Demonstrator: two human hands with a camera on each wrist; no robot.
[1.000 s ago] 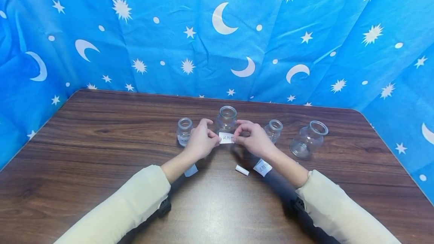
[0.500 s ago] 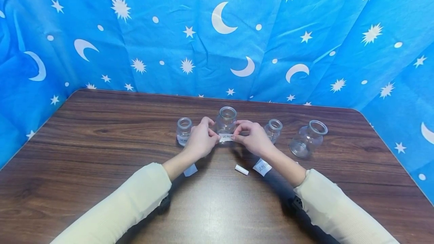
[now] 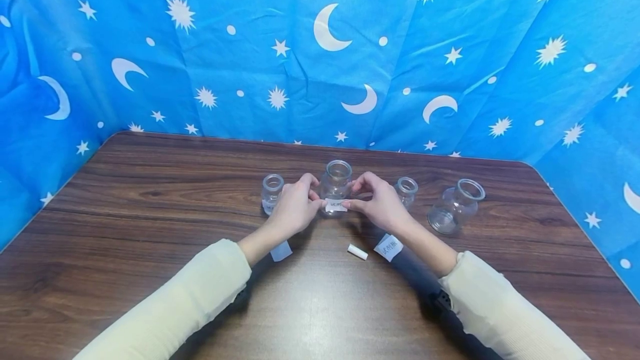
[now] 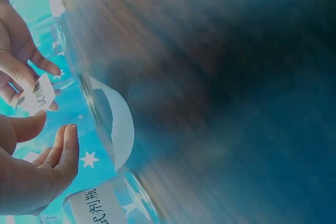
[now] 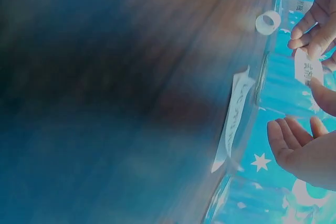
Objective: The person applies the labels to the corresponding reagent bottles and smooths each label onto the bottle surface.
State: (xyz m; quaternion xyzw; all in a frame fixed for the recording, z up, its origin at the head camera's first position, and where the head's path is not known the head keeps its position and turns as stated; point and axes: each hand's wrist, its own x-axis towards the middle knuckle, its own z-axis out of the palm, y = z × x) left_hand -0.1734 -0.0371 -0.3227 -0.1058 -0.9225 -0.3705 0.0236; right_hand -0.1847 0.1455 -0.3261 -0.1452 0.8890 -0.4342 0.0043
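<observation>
A round glass jar (image 3: 339, 185) stands at the middle of the table, with a small white paper label (image 3: 336, 205) lying across its lower front. My left hand (image 3: 296, 203) is at the jar's left side, its thumb tip on the label's left end and its fingers bent beside the glass. From the other side, my right hand (image 3: 380, 201) holds the label's right end under its thumb, while its index finger reaches along the jar's shoulder. In the right wrist view the label (image 5: 308, 69) spans both thumbs, handwriting facing out.
A small labelled jar (image 3: 273, 190) stands left. Right of the middle are another small jar (image 3: 407, 190) and a larger, tilted-looking jar (image 3: 454, 207). A short white tube (image 3: 357, 251), written paper labels (image 3: 389, 246) and a paper strip (image 3: 281, 251) lie nearer. A blue curtain (image 3: 280, 71) hangs behind.
The label has dropped slightly and come against the jar's lower front; one second ago both hands held it before the glass. The right index finger has bent closer to the jar's side.
</observation>
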